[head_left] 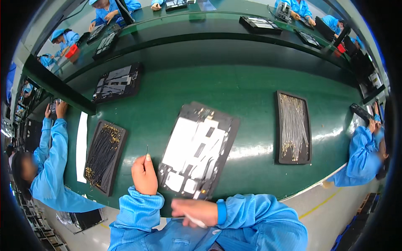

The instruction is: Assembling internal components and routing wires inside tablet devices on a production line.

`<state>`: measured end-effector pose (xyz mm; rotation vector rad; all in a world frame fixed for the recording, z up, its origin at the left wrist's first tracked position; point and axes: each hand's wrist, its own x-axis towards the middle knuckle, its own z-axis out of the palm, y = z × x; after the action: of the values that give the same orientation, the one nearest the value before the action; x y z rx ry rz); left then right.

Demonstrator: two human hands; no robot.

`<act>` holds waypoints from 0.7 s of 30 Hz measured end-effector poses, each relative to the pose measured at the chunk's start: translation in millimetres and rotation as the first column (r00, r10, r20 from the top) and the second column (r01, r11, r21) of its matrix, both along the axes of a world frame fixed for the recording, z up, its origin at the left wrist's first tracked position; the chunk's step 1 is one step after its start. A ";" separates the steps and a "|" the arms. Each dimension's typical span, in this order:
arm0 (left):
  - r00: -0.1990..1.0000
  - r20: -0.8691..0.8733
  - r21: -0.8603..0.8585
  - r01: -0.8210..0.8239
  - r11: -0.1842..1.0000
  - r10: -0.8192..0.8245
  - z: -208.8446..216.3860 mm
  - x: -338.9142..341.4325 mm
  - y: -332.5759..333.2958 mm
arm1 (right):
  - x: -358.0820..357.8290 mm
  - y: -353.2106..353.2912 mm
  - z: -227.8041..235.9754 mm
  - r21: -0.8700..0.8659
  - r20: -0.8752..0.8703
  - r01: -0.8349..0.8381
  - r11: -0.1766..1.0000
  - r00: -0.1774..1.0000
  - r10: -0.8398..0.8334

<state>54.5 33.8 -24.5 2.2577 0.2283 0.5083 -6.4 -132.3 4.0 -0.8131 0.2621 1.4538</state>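
My left hand (144, 175) is closed, thumb and finger pinching a thin dark wire-like piece (147, 149) that points upward over the green table. Right of it is an opened tablet-like device (194, 154), a dark frame with white panels, lying turned at an angle. Close to my body, just below the device's near edge, my right hand (194, 210) is smeared by motion. A white stick-like tool (196, 221) shows under its fingers. On the left stands a dark tray (119, 152) of black cables with gold ends. Another dark tray (309, 138) holds grey cables on the right.
A second opened device (116, 82) lies at the back left, near a dark post (58, 83). A white strip (82, 146) runs beside the left tray. Co-workers in blue sit at both sides and beyond a raised shelf (209, 35) that carries more devices.
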 end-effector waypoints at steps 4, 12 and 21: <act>0.997 -0.016 -0.045 -0.082 0.996 0.081 -2.9 -28.8 6.3 | 0.4 -23.8 22.8 0.039 0.420 -0.220 0.975 0.889 0.183; 0.951 -0.263 -0.258 -0.234 0.937 0.165 13.6 -87.7 -18.4 | 119.1 -106.3 -6.7 -0.538 0.812 0.756 0.374 0.343 0.473; 0.957 -0.103 -0.358 -0.289 0.888 0.270 -0.6 -20.0 -37.0 | 70.2 -119.8 -32.9 -0.403 0.910 0.850 0.340 0.333 0.248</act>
<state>34.6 -3.2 -25.1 1.8755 0.6313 0.5093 63.8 -252.1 -29.0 -2.1905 0.3616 -0.0132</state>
